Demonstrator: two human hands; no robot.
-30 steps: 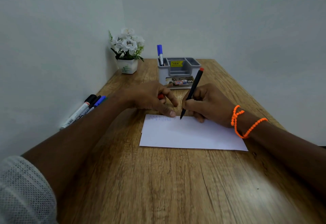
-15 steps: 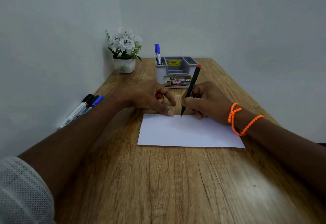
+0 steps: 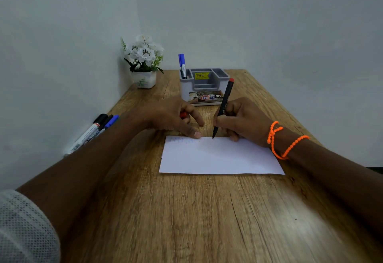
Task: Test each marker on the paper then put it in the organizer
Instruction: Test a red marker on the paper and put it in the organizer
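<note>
My right hand (image 3: 242, 120) grips a black marker with a red end (image 3: 226, 99), its tip touching the far edge of the white paper (image 3: 219, 157). My left hand (image 3: 172, 115) holds a small red cap (image 3: 183, 115) in curled fingers while one fingertip presses the paper's far left part. Faint blue scribbles show on the paper by that fingertip. The grey organizer (image 3: 204, 88) stands just behind both hands, with a blue marker (image 3: 182, 64) upright in its left compartment.
Several markers (image 3: 93, 132) lie against the left wall on the wooden table (image 3: 186, 221). A white pot of white flowers (image 3: 144, 63) sits in the far left corner. Walls close in on the left and back.
The marker tip has shifted slightly along the paper's far edge; both hands stay in nearly the same places. The head view has drifted a little.
</note>
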